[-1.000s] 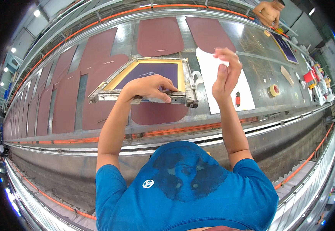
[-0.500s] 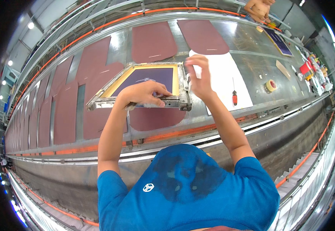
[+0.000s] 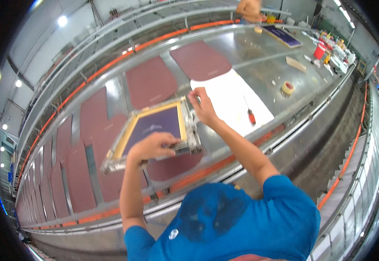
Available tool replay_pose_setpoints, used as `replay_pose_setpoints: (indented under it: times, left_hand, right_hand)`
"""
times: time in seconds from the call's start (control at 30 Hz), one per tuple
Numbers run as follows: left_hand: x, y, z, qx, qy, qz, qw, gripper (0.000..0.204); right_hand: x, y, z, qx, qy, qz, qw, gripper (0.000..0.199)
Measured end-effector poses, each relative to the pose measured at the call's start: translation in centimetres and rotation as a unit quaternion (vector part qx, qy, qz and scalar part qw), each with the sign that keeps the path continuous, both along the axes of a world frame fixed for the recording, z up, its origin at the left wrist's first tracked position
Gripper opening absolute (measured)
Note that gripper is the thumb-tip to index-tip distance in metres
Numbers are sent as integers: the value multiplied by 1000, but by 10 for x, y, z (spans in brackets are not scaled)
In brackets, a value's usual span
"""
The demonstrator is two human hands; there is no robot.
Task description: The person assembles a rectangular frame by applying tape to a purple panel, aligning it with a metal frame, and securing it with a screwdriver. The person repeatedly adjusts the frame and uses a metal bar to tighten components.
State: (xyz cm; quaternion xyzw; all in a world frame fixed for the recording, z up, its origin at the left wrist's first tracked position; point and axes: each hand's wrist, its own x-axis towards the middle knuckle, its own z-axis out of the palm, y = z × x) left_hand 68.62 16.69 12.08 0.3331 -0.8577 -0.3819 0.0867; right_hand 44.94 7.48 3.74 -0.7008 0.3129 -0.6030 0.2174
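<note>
A screen-printing frame (image 3: 181, 119) with a yellow border and a dark purple mesh (image 3: 154, 124) sits in a worn metal holder, over maroon panels on the long table. My left hand (image 3: 154, 147) is closed on the holder's near rail, thumb and fingers around its edge. By the far right corner of the frame, my right hand (image 3: 204, 108) is raised with fingers bent and a little apart. I see nothing in it. Under the holder, part of a maroon panel (image 3: 176, 167) sticks out toward me. White sheet (image 3: 228, 100) lies just right of the frame.
A red-handled screwdriver (image 3: 251, 116) lies on the white sheet. Farther right are a tape roll (image 3: 288, 88), a cardboard piece (image 3: 296, 64), another purple screen (image 3: 282, 35) and a red container (image 3: 319, 50). Rows of maroon panels (image 3: 78, 174) run left. Another person (image 3: 249, 11) stands at the far side.
My view has tilted and turned, so the table sits lower and more slanted. The right hand's fingers have come closer together beside the frame's corner. The left hand stays on the near rail.
</note>
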Motion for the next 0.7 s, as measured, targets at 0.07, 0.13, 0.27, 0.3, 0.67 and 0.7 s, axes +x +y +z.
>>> replay_pose_setpoints:
  times: [0.07, 0.13, 0.27, 0.3, 0.67, 0.7]
  left_hand:
    - [10, 7, -2, 34, -10, 26, 999, 54]
    - [11, 8, -3, 50, -7, 32, 998, 54]
    - [10, 11, -4, 54, 5, 38, 998, 55]
    - [9, 11, -3, 53, 11, 40, 998, 54]
    - [4, 14, -18, -17, -20, 10, 1000, 54]
    - [2, 15, -19, -15, -30, 10, 999, 54]
  right_hand:
    - [-7, -10, 5, 58, -81, 5, 995, 21]
    - [-14, -3, 11, 60, -102, 11, 993, 23]
    - [-28, 22, -7, 84, -97, -23, 991, 20]
    - [-29, 30, -19, 83, -90, -45, 991, 19]
    - [-43, 161, -36, 630, -364, 366, 581, 62]
    - [-42, 162, -26, 628, -392, 405, 536, 68]
